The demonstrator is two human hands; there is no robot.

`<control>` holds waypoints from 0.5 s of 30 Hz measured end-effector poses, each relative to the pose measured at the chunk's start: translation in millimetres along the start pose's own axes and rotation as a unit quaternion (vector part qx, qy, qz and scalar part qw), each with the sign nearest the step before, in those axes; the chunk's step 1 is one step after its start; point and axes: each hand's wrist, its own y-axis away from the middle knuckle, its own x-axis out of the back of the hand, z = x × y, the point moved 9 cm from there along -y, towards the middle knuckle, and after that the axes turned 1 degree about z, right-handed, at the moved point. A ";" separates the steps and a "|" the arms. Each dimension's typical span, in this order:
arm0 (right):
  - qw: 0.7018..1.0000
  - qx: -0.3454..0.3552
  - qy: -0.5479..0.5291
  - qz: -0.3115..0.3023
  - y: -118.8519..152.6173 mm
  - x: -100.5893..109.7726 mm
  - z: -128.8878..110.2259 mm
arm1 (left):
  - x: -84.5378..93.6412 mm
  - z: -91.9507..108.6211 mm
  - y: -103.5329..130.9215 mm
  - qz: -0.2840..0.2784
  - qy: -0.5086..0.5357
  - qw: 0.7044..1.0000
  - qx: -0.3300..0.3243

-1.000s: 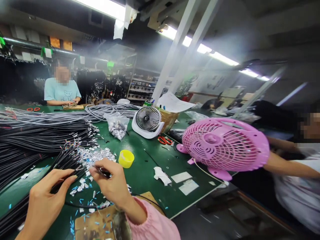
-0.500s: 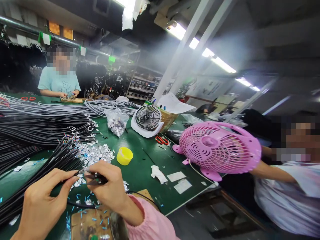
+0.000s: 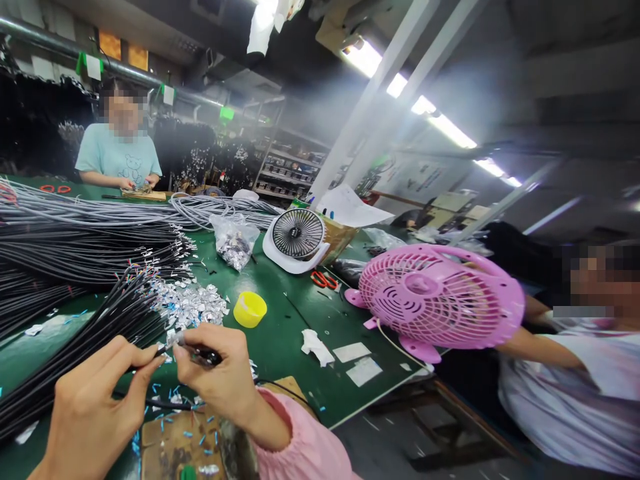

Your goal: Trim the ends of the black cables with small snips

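Cable [image 3: 159, 351] is what you have in work, its tip held over the green counter [image 3: 285, 347], in the small gap between your two grips. Judging by what lies around, you are partway through a batch. In the near bundle of black cables [image 3: 95, 350], many ends show bared, coloured wires; beside them spreads a heap of silvery foil scraps [image 3: 195, 305], and blue bits [image 3: 187, 434] are strewn over the wooden block [image 3: 165, 450] in front of you. That much stripping looks done. The piece you hold seems unfinished, since something silvery shows at its tip by your right fingertips. How many are left you can't count from here; further rows of black cables [image 3: 115, 257] lie behind the bundle, with pale ends too small to judge. Grey cables [image 3: 100, 210] lie beyond those, well apart from your hands.

Your left grip [image 3: 95, 403] is pinched on the cable, thumb against forefinger near the end. Your right grip [image 3: 220, 370] is closed round a dark tool [image 3: 213, 357], mostly hidden by your fingers, so you can't tell what kind it is.

The cable looks thin and dark-jacketed, paler at the tip; the finer detail there is too small to make out.
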 end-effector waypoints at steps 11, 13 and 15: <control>1.000 -0.011 0.003 -0.009 0.8 0.4 3.1 | -5.9 -19.3 2.4 -0.031 0.079 0.993 0.083; 1.000 -0.018 0.013 -0.013 -0.1 0.2 2.8 | -5.1 -15.0 -3.1 -0.031 0.071 0.995 0.067; 0.999 -0.029 0.026 -0.022 -1.0 -1.1 4.0 | -5.0 -11.2 -7.4 -0.031 0.059 0.996 0.053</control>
